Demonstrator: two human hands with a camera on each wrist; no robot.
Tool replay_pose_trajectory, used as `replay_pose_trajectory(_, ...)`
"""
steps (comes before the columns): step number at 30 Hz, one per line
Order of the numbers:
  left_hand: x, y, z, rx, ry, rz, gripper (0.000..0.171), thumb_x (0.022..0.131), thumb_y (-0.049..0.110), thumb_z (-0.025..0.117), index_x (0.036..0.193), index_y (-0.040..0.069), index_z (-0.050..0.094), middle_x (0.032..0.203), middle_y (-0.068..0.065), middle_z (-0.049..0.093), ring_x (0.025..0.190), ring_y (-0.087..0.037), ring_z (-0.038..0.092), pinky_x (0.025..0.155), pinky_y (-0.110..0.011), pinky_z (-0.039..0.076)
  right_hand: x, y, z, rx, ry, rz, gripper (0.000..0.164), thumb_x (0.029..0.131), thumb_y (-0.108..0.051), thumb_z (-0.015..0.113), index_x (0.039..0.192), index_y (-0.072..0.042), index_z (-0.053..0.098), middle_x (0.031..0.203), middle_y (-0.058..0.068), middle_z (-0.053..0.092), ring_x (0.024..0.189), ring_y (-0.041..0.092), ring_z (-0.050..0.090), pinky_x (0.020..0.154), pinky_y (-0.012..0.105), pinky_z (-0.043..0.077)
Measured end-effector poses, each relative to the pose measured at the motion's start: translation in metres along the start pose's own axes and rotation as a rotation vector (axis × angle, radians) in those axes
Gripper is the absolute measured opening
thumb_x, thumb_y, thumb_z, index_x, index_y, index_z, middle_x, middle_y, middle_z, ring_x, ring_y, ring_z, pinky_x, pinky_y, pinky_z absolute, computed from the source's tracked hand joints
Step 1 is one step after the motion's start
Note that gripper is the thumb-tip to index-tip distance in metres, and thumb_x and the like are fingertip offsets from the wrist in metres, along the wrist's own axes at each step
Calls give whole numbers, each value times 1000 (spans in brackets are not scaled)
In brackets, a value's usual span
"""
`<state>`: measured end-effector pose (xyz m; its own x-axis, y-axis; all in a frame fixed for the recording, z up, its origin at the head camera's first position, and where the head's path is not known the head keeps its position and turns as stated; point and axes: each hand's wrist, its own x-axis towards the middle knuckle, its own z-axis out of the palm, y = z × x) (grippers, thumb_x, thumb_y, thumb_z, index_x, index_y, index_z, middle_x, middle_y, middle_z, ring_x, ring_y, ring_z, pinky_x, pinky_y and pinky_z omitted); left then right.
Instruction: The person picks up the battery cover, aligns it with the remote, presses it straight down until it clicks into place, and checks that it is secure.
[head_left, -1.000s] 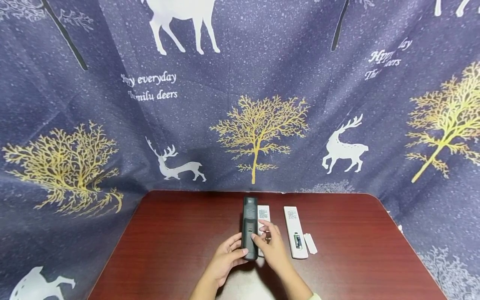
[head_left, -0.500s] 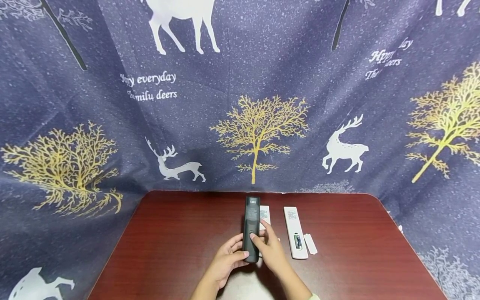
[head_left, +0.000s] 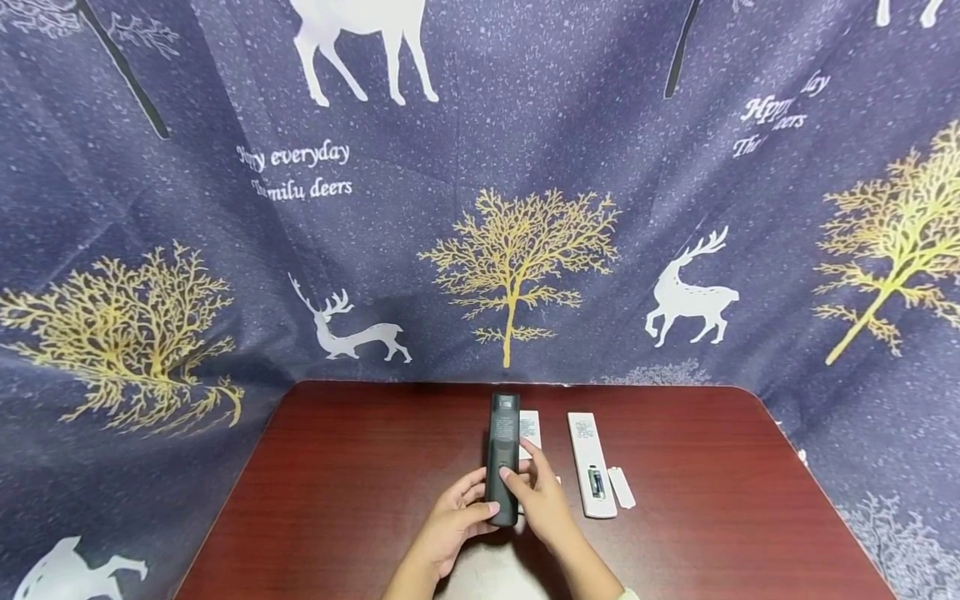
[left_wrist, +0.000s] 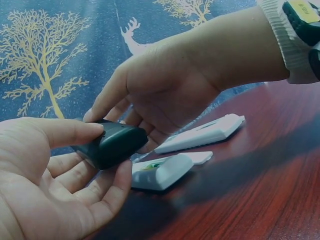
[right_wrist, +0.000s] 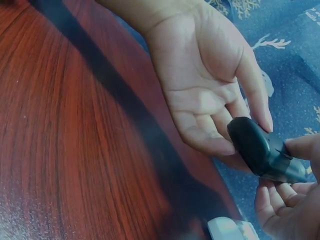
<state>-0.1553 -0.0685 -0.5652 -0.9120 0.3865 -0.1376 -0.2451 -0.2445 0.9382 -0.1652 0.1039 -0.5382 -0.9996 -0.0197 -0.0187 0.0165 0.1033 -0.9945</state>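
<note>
A black remote control [head_left: 503, 450] is held back side up, raised over the table. My left hand [head_left: 450, 521] grips its near end, thumb on top; in the left wrist view that hand's fingers [left_wrist: 107, 197] curl beneath it. My right hand [head_left: 551, 508] holds it from the other side, thumb pressed on its back about midway, as the right wrist view shows by the thumb [right_wrist: 302, 147]. Behind the right hand lies a white remote control [head_left: 529, 427], mostly hidden. Farther right lies another white remote control [head_left: 583, 437], its battery compartment exposed with batteries [head_left: 596, 482] inside.
A loose white battery cover [head_left: 622, 488] lies just right of the farther white remote. The dark red wooden table [head_left: 360, 475] extends to both sides. A blue patterned cloth [head_left: 375, 250] hangs behind its back edge.
Over the last second the black remote has shifted slightly right and its back has tilted, covering more of the white remote behind. Over the last half second almost nothing has moved.
</note>
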Motion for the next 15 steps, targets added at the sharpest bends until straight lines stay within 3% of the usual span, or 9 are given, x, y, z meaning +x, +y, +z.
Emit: replay_pose_trajectory(15,-1,2,2,-5,-8,-3,69,91,4,67,152,-1,37,123,-8,66,99,-17,70,84,-32,57,0,2,0,-1,-4,-2,66,95,-16,68,154,-9,37,109,16,67,92,18,66,84,25,49)
